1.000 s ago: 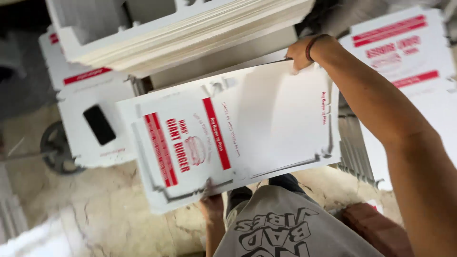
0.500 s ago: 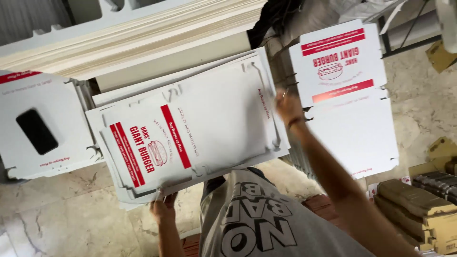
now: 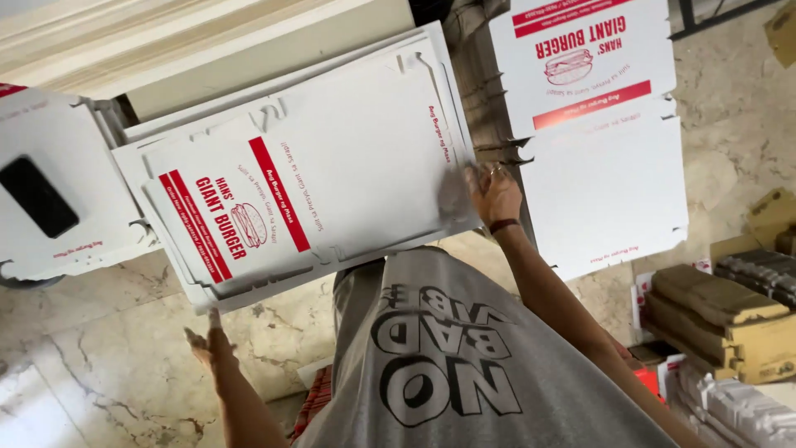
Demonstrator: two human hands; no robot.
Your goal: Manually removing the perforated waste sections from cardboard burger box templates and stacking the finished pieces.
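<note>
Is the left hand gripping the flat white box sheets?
No, the left hand is open below the corner of the box sheets, fingers spread, gripping nothing.

Soft, even daylight fills the frame, brightest on the flat white printed cardboard sheets [image 3: 332, 166] at centre, which show no harsh glare. Faint shadows sit under their lower edges on the marble floor [image 3: 99, 348]. The right hand [image 3: 489, 195] is smeared by motion blur; the corners look slightly stretched.
</note>
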